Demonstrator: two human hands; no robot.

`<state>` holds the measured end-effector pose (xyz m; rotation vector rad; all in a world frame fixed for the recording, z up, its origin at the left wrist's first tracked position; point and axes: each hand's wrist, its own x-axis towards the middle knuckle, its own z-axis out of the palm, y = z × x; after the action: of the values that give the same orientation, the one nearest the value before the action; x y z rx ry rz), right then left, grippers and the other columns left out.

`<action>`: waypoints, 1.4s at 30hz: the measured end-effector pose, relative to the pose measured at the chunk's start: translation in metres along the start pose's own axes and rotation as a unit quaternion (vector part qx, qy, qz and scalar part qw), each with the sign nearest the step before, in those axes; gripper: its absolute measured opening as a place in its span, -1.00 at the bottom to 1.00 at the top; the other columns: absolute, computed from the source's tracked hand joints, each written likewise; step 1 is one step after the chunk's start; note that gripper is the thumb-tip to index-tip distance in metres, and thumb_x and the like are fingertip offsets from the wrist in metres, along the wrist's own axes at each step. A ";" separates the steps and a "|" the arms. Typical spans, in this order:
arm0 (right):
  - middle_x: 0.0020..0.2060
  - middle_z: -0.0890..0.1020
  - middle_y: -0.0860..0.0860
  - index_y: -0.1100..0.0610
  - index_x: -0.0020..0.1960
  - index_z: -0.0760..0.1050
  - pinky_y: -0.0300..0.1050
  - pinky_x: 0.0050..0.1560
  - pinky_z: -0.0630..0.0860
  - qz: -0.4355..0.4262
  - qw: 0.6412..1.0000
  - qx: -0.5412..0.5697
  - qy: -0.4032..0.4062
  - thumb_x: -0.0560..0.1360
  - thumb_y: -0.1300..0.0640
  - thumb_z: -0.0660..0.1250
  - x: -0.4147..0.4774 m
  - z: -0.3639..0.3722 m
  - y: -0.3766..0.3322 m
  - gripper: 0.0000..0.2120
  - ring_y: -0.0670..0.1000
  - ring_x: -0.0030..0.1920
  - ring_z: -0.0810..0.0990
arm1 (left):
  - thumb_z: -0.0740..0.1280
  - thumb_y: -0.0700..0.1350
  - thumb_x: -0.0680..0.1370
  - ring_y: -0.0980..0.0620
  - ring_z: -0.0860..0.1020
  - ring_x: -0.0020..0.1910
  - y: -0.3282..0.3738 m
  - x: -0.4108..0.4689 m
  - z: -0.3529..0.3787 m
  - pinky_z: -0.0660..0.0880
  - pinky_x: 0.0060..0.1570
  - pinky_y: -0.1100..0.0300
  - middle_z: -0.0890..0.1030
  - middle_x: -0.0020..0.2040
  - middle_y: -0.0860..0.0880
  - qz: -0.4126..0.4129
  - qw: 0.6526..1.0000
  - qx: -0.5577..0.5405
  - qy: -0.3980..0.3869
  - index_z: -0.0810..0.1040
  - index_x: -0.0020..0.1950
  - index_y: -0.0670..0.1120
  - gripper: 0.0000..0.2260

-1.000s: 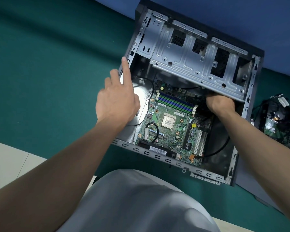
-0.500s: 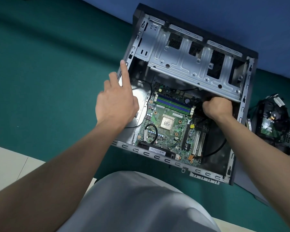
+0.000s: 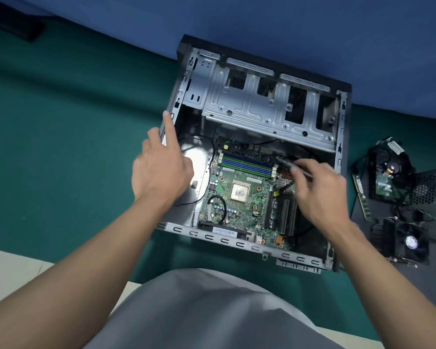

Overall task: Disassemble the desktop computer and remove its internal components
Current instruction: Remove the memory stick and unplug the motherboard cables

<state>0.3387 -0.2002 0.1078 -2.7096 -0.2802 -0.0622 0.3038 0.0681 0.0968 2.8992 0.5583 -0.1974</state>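
The desktop case (image 3: 237, 241) lies open on its side on a green mat. Inside it sits the green motherboard (image 3: 242, 210), with a bare CPU (image 3: 240, 192) at its middle and blue memory slots (image 3: 247, 164) above. My left hand (image 3: 161, 170) rests on the case's left wall, index finger stretched along the rim, holding nothing. My right hand (image 3: 317, 192) hovers over the board's right side and pinches a thin dark cable (image 3: 285, 161) that runs toward the drive cage (image 3: 262, 107).
Removed parts lie right of the case: a black drive assembly (image 3: 388, 177), a memory stick (image 3: 361, 197), a cooler with fan (image 3: 403, 239) and a perforated metal box (image 3: 433, 195). A blue surface (image 3: 312, 34) borders the mat at the back. My grey-clad knee (image 3: 199, 311) is below.
My right hand has come out from under the drive cage, moved toward me and now pinches a dark cable. The left hand stayed on the case wall. The view shifted.
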 end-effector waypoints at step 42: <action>-0.16 0.43 0.08 0.20 0.02 0.37 -0.07 -0.22 0.37 0.176 0.983 -0.030 0.050 0.64 0.17 0.04 0.017 0.000 0.039 -0.83 0.06 -0.19 0.39 | 0.06 0.08 0.66 -0.11 0.28 0.42 0.181 0.095 0.123 0.14 0.45 -0.05 0.35 0.43 -0.07 0.216 0.946 -0.017 -0.242 0.31 0.41 -0.03 -0.64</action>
<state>0.3630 -0.2318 0.0932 -2.7609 0.2343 -0.1063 0.4486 -0.0886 -0.0111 2.6985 -0.1536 -0.7881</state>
